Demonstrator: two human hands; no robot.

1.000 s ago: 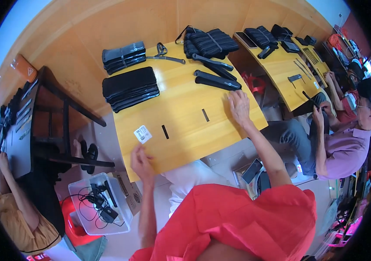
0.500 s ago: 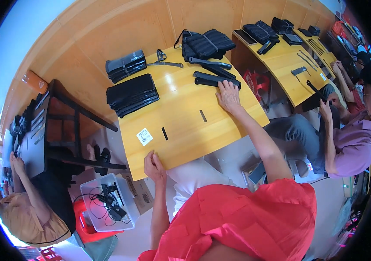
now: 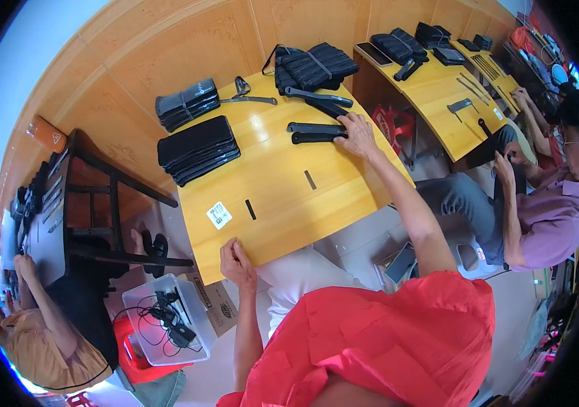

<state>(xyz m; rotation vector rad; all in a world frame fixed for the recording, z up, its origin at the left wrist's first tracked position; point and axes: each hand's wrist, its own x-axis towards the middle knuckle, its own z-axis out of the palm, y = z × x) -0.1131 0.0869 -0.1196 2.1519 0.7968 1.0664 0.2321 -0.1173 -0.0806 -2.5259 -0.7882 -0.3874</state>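
Hands at a yellow wooden table (image 3: 344,197), seen from above. Nearest the body, the left hand (image 3: 236,263) rests on the table's near edge, fingers curled loosely, holding nothing. Just beyond it lie a small white sticker (image 3: 219,215) and two short dark strips (image 3: 251,209), (image 3: 310,180), flat on the wood and apart from each other.

Farther out, the right hand (image 3: 357,133) is stretched forward, palm down, its fingers spread over the right ends of two long black bars (image 3: 313,132) that lie side by side near the table's middle; the fingers touch the bars but are not closed round them. The bars look rigid, narrow and smooth, probably light enough for one hand; a grip across the end, thumb beneath and fingers above, seems the natural hold, and the smooth finish may let them slide on the wood.

Beyond the hand lie two more bars (image 3: 320,98), close enough to be knocked. At the far edge sits a bundle of dark ribbed pieces (image 3: 316,66); to the left, two stacks of flat black sleeves (image 3: 198,149), (image 3: 188,103), well clear. A second table (image 3: 439,95) stands to the right, where another person (image 3: 540,217) sits.
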